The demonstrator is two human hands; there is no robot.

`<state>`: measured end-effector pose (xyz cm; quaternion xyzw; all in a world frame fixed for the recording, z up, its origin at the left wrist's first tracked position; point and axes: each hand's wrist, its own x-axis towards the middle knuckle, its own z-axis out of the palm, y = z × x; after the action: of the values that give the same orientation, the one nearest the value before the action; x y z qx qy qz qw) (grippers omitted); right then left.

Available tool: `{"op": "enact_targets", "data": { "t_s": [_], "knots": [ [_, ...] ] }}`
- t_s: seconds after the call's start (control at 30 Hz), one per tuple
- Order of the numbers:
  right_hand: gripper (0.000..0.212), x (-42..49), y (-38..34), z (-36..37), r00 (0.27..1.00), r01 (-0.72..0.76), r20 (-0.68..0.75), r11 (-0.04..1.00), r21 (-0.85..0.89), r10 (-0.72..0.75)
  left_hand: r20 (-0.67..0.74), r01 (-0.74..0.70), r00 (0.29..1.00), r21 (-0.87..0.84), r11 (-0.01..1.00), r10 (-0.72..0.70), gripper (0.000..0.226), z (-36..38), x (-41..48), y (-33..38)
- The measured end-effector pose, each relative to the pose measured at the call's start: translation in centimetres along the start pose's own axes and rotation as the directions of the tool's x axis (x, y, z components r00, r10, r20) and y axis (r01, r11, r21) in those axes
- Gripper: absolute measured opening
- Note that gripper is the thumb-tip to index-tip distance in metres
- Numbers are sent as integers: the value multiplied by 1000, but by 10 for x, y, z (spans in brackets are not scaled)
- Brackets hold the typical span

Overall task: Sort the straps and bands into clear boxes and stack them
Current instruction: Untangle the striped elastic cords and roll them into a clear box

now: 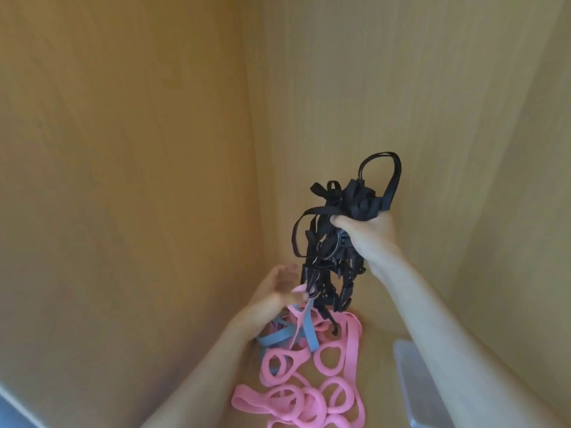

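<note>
Right grip [361, 230] is clamped on the black straps [324, 248], raised above the back corner of the shelf [378, 350]. Left grip [278, 288] touches their dangling ends; whether it is closed cannot be told. Hazard: these ends may snag the pink bands [309, 381] and grey-blue bands [278, 336], dragging them into the wrong clear box [414, 381].

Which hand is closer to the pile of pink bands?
Left. The left hand is right over the pink bands, at a lifted strand; the right hand is raised higher, gripping black straps.
</note>
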<state>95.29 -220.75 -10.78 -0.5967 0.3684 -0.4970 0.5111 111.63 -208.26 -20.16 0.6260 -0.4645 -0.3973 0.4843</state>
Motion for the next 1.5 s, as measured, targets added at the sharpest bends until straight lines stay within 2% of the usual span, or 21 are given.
{"op": "enact_targets", "data": {
  "t_s": [0.1, 0.17, 0.23, 0.3, 0.47, 0.57, 0.7, 0.77, 0.83, 0.93, 1.07, 1.13, 1.23, 1.4, 1.5],
  "knots": [
    [24, 2, -4, -3, 999, -6, 36, 999, 38, 5, -26, -52, 998, 119, 991, 56, 68, 17, 5, -20],
    [24, 3, -4, -6, 998, -13, 59, 999, 41, 11, -82, -102, 989, 183, 978, 119, 61, 23, 7, -21],
    [23, 4, -4, -12, 997, -20, 71, 1000, 23, 18, -107, -114, 985, 176, 978, 134, 50, 20, 11, -23],
    [24, 6, -3, -21, 997, -29, 67, 999, -19, 30, -111, -101, 986, 164, 981, 121, 49, 15, 12, -23],
    [19, 15, 10, -44, 998, -64, 2, 990, -128, 65, -150, 20, 988, -30, 999, -24, 50, 4, 10, -19],
    [17, 14, 22, -50, 995, -94, -39, 980, -177, 89, -136, 78, 986, -159, 984, -100, 38, 2, 12, -12],
    [14, 12, 40, -50, 993, -111, -59, 969, -219, 101, -83, 65, 992, -316, 946, -95, 33, 1, 12, -9],
    [20, 10, 47, -50, 991, -128, -70, 964, -235, 114, -96, 48, 991, -382, 923, -91, 33, -1, 13, -11],
    [23, 9, 54, -51, 987, -152, -82, 963, -221, 137, -94, 34, 992, -396, 918, -78, 30, -1, 13, -13],
    [15, 6, 62, -52, 981, -180, -106, 964, -196, 162, -108, 25, 991, -411, 911, -76, 28, 1, 14, -15],
    [16, 1, 69, -50, 972, -214, -133, 967, -141, 195, -128, 82, 979, -477, 875, -161, 25, 6, 13, -15],
    [16, -1, 70, -50, 969, -221, -135, 969, -108, 206, -83, 133, 973, -553, 823, -214, 30, 7, 10, -17],
    [17, -1, 69, -49, 967, -230, -130, 970, -83, 219, 40, 194, 975, -643, 741, -221, 38, 7, 7, -19],
    [20, 1, 66, -48, 970, -221, -116, 973, -62, 213, 76, 164, 986, -628, 760, -149, 35, 7, 2, -18],
    [22, 3, 63, -47, 971, -219, -108, 973, -67, 211, 134, 195, 981, -580, 791, -143, 32, 7, -2, -17]
  ]
}}
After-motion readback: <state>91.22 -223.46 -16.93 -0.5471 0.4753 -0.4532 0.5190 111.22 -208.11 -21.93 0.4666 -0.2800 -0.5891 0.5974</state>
